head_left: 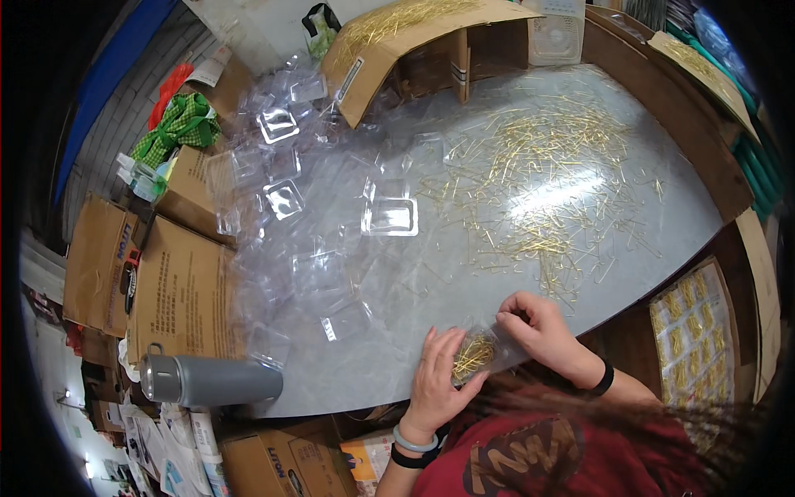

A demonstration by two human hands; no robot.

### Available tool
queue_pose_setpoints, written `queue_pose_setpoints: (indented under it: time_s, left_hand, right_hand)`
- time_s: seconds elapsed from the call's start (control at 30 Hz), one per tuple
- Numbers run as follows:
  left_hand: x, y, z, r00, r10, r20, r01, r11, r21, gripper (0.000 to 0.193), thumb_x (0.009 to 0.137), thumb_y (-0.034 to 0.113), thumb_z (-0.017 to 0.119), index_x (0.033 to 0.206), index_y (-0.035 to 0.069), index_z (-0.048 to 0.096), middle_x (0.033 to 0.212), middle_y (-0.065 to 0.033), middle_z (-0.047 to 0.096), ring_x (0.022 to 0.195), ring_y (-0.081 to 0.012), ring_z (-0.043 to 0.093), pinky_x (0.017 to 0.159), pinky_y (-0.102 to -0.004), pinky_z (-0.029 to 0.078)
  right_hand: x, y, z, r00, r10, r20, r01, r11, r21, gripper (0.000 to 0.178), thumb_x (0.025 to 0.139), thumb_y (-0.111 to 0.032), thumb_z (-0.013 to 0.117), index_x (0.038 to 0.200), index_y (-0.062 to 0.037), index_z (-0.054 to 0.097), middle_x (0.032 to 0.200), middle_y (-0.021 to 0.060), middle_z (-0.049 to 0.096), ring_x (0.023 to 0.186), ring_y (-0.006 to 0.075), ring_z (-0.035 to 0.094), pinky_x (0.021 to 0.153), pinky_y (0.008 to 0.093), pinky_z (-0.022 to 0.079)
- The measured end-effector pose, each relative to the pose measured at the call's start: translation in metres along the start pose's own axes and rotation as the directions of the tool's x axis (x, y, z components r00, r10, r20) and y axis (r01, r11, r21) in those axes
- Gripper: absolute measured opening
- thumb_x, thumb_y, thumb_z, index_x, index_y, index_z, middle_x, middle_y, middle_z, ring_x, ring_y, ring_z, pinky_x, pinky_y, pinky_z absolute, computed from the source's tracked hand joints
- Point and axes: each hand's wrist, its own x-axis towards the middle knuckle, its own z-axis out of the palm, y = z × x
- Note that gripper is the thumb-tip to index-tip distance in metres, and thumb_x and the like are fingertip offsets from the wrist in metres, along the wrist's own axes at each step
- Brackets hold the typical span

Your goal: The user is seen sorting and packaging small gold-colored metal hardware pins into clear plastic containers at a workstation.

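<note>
A clear plastic blister pack [495, 351] lies at the near edge of the grey table [364, 381], with a bunch of thin gold wire hooks [474, 356] inside it. My left hand [437, 377] grips its left side, fingers along the far edge and thumb at the near one. The fingers of my right hand [542, 333] are curled and pinched at the pack's upper right corner. Beyond my hands, a wide scatter of loose gold wire hooks [551, 157] covers the right part of the table. Many empty clear blister packs [391, 217] are heaped on the left.
A grey bottle [219, 381] lies on the table's near left edge. Cardboard boxes [186, 290] line the left side. An open carton [377, 79] with gold hooks on top stands at the back. Filled packs [694, 335] sit in a box at the lower right.
</note>
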Motion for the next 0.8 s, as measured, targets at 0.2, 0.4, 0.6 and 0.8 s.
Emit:
queue_pose_setpoints:
  time_s: [0.2, 0.4, 0.6, 0.8]
  left_hand:
    - [0.002, 0.000, -0.001, 1.000, 0.002, 0.007, -0.002, 1.000, 0.001, 0.073, 0.076, 0.022, 0.083, 0.137, 0.001, 0.048, 0.131, -0.0173, 0.055, 0.122, -0.0365, 0.055, 0.115, -0.0557, 0.034]
    - [0.002, 0.002, -0.002, 1.000, -0.003, 0.002, 0.003, 1.000, -0.008, 0.072, 0.075, 0.021, 0.083, 0.136, 0.002, 0.049, 0.130, -0.0169, 0.055, 0.122, -0.0361, 0.055, 0.115, -0.0556, 0.034]
    - [0.002, 0.000, 0.000, 1.000, -0.003, 0.003, 0.003, 1.000, -0.028, 0.069, 0.075, 0.019, 0.084, 0.133, 0.003, 0.049, 0.129, -0.0159, 0.056, 0.123, -0.0349, 0.055, 0.115, -0.0560, 0.034]
    - [0.001, 0.000, 0.000, 1.000, 0.008, -0.012, -0.009, 0.999, -0.042, 0.069, 0.075, 0.018, 0.084, 0.132, 0.004, 0.048, 0.129, -0.0151, 0.056, 0.122, -0.0344, 0.056, 0.115, -0.0560, 0.034]
  right_hand:
    - [-0.002, 0.000, 0.008, 0.985, -0.117, 0.128, 0.124, 0.991, -0.051, 0.016, 0.092, -0.017, 0.068, 0.100, -0.0026, 0.068, 0.078, 0.0090, 0.067, 0.066, 0.0201, 0.063, 0.061, 0.0328, 0.050]
    - [0.003, -0.018, 0.012, 0.940, -0.329, 0.094, 0.340, 0.865, -0.370, 0.017, 0.088, -0.016, 0.070, 0.103, -0.0074, 0.070, 0.084, 0.0128, 0.065, 0.073, 0.0338, 0.066, 0.064, 0.0417, 0.053]
    - [0.002, -0.011, 0.011, 0.889, -0.413, 0.196, 0.455, 0.761, -0.462, 0.025, 0.084, -0.008, 0.069, 0.109, -0.0073, 0.067, 0.098, 0.0117, 0.061, 0.080, 0.0329, 0.066, 0.066, 0.0421, 0.053]
    - [-0.014, -0.012, -0.003, 0.919, -0.358, 0.165, 0.392, 0.872, -0.294, 0.020, 0.085, -0.008, 0.069, 0.104, -0.0055, 0.066, 0.097, 0.0129, 0.060, 0.082, 0.0313, 0.065, 0.069, 0.0401, 0.053]
